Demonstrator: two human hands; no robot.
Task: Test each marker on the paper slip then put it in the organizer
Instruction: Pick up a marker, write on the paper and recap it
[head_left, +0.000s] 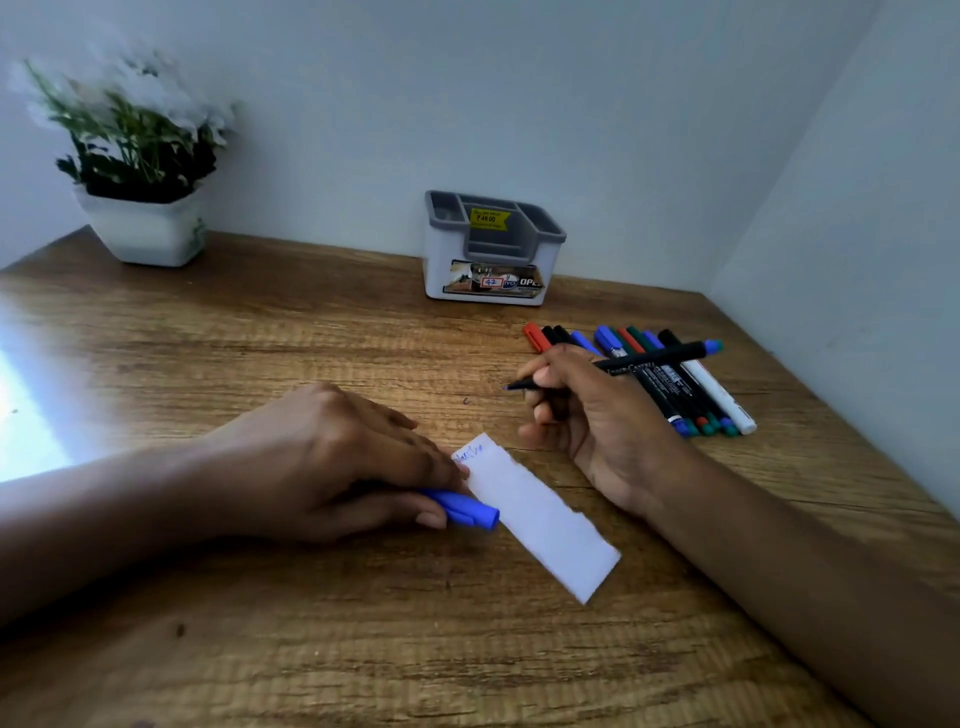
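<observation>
My right hand (597, 415) grips the marker (649, 358), tip pointing left — the cap (467, 510), pinched in my left hand (332, 452), sits down-left of that tip.

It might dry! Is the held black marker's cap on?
No, the left hand holds the blue plastic cap; the thin black marker's tip is bare.

Dim bluish light, apparently from left; glare patch on table (36, 415); plant (132, 135) blurred; wide-angle edge bending
</observation>
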